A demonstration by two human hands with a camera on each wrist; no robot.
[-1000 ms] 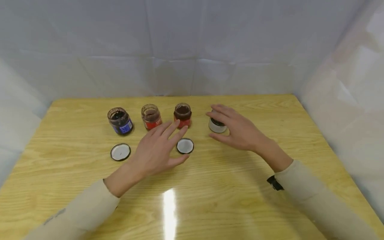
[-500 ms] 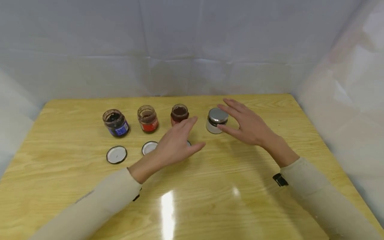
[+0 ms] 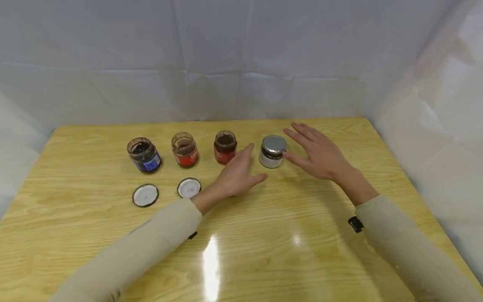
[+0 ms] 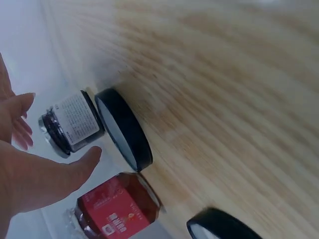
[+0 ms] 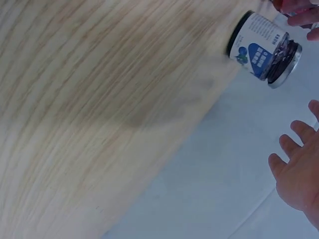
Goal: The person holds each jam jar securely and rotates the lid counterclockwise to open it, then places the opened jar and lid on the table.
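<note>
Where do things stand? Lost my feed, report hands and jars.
Both hands open: left hand, right hand, flanking lidded jar, not gripping. Third lid under left hand.

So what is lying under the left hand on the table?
In the left wrist view a black-rimmed lid lies on the table just beyond the left hand. In the head view that hand covers it almost entirely, so its inner face is hidden there.

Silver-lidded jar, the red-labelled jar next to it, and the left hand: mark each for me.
silver-lidded jar (image 3: pixel 273 145), head view, on its silver lid.
red-labelled jar (image 3: pixel 224 154), head view, on the red label below the open mouth.
left hand (image 3: pixel 238 176), head view, on the back of the hand.
</note>
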